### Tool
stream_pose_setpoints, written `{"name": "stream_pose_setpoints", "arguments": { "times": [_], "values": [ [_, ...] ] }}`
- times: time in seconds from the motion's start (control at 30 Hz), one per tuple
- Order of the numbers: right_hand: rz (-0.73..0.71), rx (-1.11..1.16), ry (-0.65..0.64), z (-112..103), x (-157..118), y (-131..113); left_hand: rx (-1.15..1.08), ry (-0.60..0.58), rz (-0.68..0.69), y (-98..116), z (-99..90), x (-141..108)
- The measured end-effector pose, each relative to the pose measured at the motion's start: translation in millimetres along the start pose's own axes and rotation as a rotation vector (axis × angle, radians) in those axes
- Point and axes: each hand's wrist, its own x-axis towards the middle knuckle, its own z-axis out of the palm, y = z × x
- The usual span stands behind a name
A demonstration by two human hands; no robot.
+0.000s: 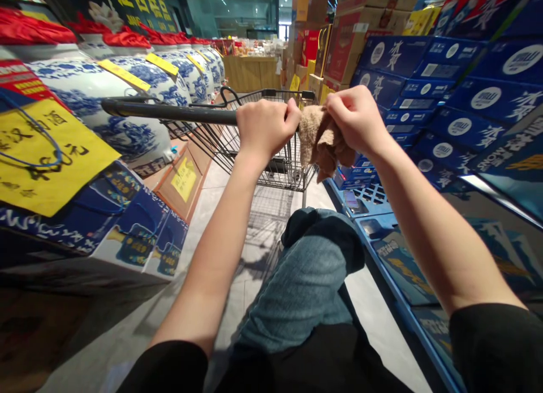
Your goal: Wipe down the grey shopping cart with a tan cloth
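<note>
My left hand (267, 127) is wrapped round the dark handle (169, 111) of a wire shopping cart (229, 147). To its right, a brown cloth (318, 138) hangs over the handle's right end. My right hand (356, 119) is closed on that cloth, with folds dangling below the fingers. The cloth hides the bar there, so I cannot tell whether the right hand also grips the handle. The cart's basket stretches ahead beyond both hands, and I make out no goods in the part that shows.
Blue-and-white porcelain jars (153, 76) with red cloth tops line the left. Boxes with a yellow price sign (51, 150) stand nearer. On the right, blue cartons (449, 124) are stacked by a blue pallet (382, 212). A wooden counter (250, 70) stands ahead, past the tiled aisle (212, 198).
</note>
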Motion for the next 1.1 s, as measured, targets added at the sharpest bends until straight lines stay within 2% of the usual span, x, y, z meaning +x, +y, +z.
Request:
{"name": "stream_pose_setpoints", "arguments": {
  "times": [0.13,0.23,0.3,0.37,0.43,0.57,0.63,0.7,0.73,0.8,0.9,1.0,1.1],
  "values": [
    [-0.116,-0.05,0.342,23.2,-35.4,11.6,0.008,-0.019,-0.013,4.0,-3.2,-3.2],
    [-0.233,-0.022,0.487,37.3,-52.8,19.9,0.009,0.001,0.001,6.0,-6.0,-6.9],
    [-0.246,-0.008,0.512,38.1,-56.4,22.2,0.011,0.01,0.004,7.5,-7.2,-8.9],
    [-0.195,0.003,0.451,29.6,-52.3,21.2,0.008,0.007,0.004,9.4,-7.8,-10.2],
    [-0.126,0.04,0.31,12.7,-41.4,17.2,0.0,0.004,0.006,12.2,-8.3,-10.8],
    [0.0,0.114,-0.117,-26.7,-13.6,4.6,-0.003,-0.021,-0.014,18.8,-12.0,-11.8],
    [0.067,0.092,-0.286,-37.7,-4.2,-0.9,0.001,-0.046,-0.044,21.4,-15.5,-12.9],
    [0.089,0.077,-0.332,-38.7,-0.9,-3.5,0.0,-0.067,-0.069,22.3,-18.8,-14.1],
    [0.079,0.087,-0.302,-35.7,-1.7,-3.4,0.0,-0.071,-0.075,22.2,-19.9,-14.7],
    [0.041,0.138,-0.154,-24.4,-7.1,-0.5,0.005,-0.064,-0.068,21.1,-20.4,-15.7],
    [0.028,0.246,0.19,-0.5,-18.8,8.4,0.0,-0.014,-0.027,18.8,-18.4,-16.8],
    [0.086,0.363,0.502,21.4,-24.8,18.2,-0.018,0.029,0.005,17.9,-17.2,-18.2],
    [0.121,0.49,0.649,33.8,-25.7,24.9,0.0,0.013,-0.001,18.9,-19.2,-20.4]
  ]
}}
